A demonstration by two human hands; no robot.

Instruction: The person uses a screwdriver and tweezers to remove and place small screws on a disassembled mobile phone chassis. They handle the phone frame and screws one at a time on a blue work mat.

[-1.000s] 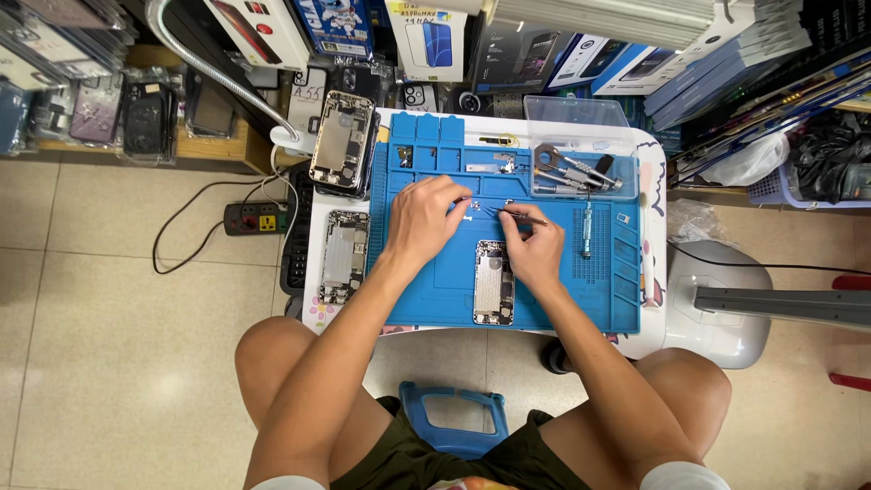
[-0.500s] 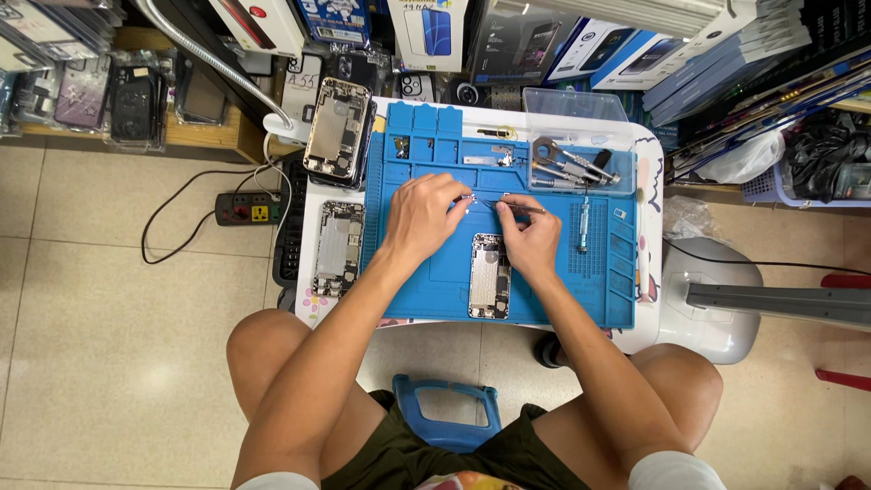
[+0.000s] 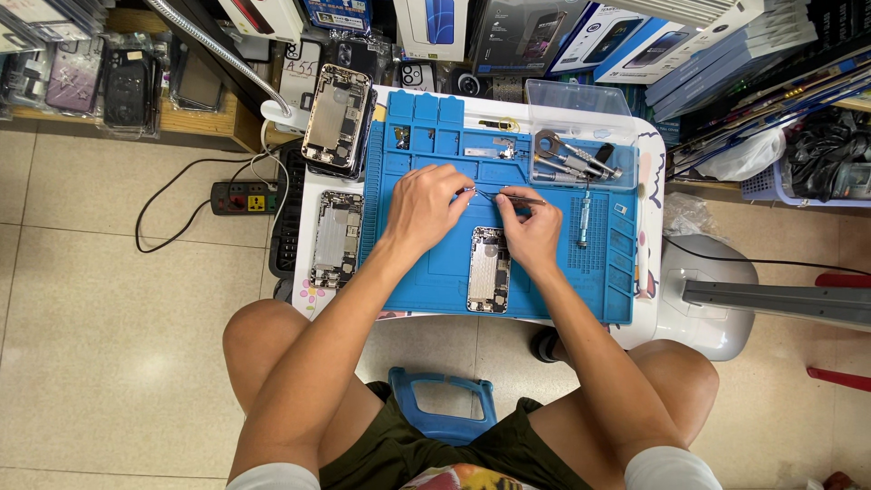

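Blue mat (image 3: 435, 263): left hand (image 3: 426, 204) has shifted inward, fingertips pinched on a tiny part above the opened phone (image 3: 489, 269). Right hand (image 3: 531, 227), grip pinching tweezers (image 3: 508, 195), stays there; fine work continues.

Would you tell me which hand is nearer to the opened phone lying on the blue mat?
Right. The right hand, holding tweezers, sits just above and right of the opened phone; the left hand is farther up-left.
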